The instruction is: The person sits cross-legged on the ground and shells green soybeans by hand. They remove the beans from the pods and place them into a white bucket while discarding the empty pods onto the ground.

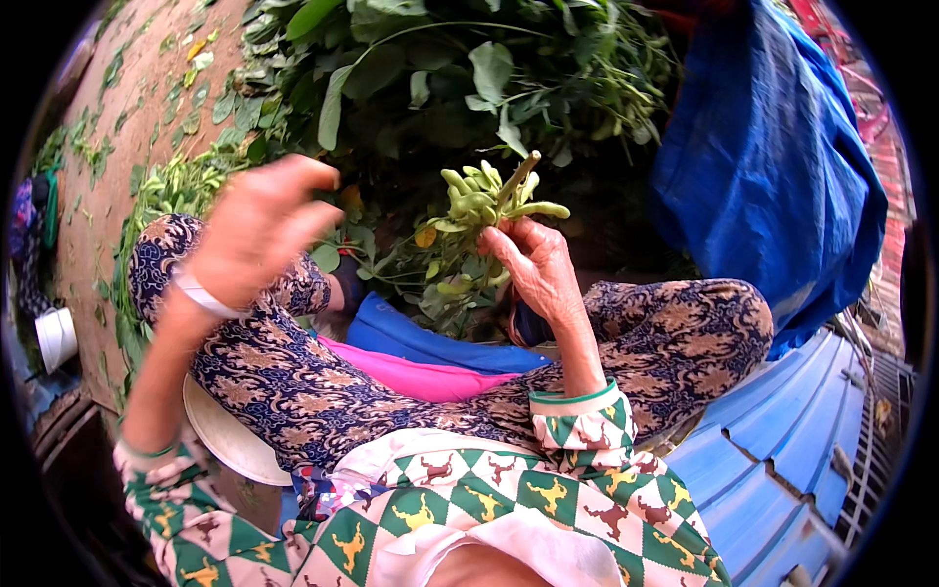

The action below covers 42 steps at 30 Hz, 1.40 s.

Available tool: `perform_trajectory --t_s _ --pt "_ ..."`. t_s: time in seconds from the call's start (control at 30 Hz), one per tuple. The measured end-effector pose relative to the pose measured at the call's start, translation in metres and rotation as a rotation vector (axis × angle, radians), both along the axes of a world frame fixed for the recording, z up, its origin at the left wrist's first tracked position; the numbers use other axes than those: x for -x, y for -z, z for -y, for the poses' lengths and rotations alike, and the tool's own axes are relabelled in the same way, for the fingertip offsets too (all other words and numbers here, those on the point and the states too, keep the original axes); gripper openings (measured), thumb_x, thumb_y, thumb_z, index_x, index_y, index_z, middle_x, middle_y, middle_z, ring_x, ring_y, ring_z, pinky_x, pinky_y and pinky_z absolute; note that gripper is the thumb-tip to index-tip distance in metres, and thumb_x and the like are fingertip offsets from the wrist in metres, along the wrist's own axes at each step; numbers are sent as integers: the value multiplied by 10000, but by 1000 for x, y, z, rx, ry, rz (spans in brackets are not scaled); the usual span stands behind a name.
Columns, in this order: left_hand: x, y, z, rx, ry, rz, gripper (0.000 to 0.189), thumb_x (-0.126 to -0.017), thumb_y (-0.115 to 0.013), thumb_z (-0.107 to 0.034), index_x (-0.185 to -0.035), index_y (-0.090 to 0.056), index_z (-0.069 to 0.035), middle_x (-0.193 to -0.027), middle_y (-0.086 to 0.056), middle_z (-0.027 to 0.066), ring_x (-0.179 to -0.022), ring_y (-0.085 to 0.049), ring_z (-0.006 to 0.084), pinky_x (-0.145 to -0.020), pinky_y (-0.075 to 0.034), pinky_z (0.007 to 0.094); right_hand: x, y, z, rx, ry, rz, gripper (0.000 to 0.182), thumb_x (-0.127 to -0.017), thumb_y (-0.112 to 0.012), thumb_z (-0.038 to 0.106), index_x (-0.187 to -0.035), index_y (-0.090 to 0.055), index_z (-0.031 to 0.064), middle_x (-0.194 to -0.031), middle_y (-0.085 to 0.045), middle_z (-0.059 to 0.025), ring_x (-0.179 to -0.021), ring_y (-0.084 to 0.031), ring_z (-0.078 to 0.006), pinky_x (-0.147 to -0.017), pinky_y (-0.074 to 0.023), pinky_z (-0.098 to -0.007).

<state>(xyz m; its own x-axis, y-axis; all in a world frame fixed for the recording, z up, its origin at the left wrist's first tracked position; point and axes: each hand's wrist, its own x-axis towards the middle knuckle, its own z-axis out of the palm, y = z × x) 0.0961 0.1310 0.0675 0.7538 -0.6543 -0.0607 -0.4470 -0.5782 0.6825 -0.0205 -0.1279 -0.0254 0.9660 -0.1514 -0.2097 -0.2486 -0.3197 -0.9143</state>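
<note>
My right hand point(543, 268) pinches a cut stem of green soybean pods point(473, 198) between thumb and fingers. The thick stem end points up, and leaves and more pods hang below the hand. My left hand point(257, 227), blurred by motion and with a pale band at the wrist, is in the air to the left of the pods, over my knee. Its thumb and fingers are apart, and nothing shows between them. A large heap of leafy soybean plants point(491, 73) lies in front of me.
Pink cloth point(418, 373) and blue material point(440, 348) lie between my legs. A blue tarp point(763, 161) hangs at the right, above blue corrugated sheets point(777, 447). Loose pods and stems point(176, 187) lie at the left on the ground. A white bucket point(56, 337) stands at far left.
</note>
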Motion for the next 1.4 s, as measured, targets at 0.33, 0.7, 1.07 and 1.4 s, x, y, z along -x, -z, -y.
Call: perform_trajectory --t_s 0.33,0.7,1.07,1.4 --pt "62 109 139 244 -24 -421 360 -710 -731 -262 -969 -606 -45 -752 -638 166 -704 -617 357 -607 -479 403 21 -22 25 -153 138 68 205 -895 -581 168 -841 -635 -22 -681 -606 -7 -632 -499 -54 -576 -417 -217" --pt "2 216 149 -123 -123 -143 341 -706 -719 -342 -896 -669 -63 -851 -656 184 -816 -621 368 -698 -498 427 35 -17 38 -346 95 -64 263 -898 -561 227 -765 -623 9 -623 -564 5 -591 -497 -44 -537 -387 -209" --pt "-18 136 154 -46 -56 -180 374 -836 -613 -309 -892 -605 61 -687 -568 113 -608 -525 220 -543 -412 342 34 -11 47 -477 209 -19 345 -962 -453 299 -977 -642 10 -665 -537 11 -641 -484 -55 -586 -386 -206" --pt "15 76 164 524 -38 -1129 256 -916 -559 -274 -985 -577 -28 -636 -454 -71 -475 -297 -3 -423 -218 157 30 -3 36 -477 133 -65 295 -946 -483 249 -951 -649 4 -644 -568 17 -613 -496 -42 -571 -383 -192"
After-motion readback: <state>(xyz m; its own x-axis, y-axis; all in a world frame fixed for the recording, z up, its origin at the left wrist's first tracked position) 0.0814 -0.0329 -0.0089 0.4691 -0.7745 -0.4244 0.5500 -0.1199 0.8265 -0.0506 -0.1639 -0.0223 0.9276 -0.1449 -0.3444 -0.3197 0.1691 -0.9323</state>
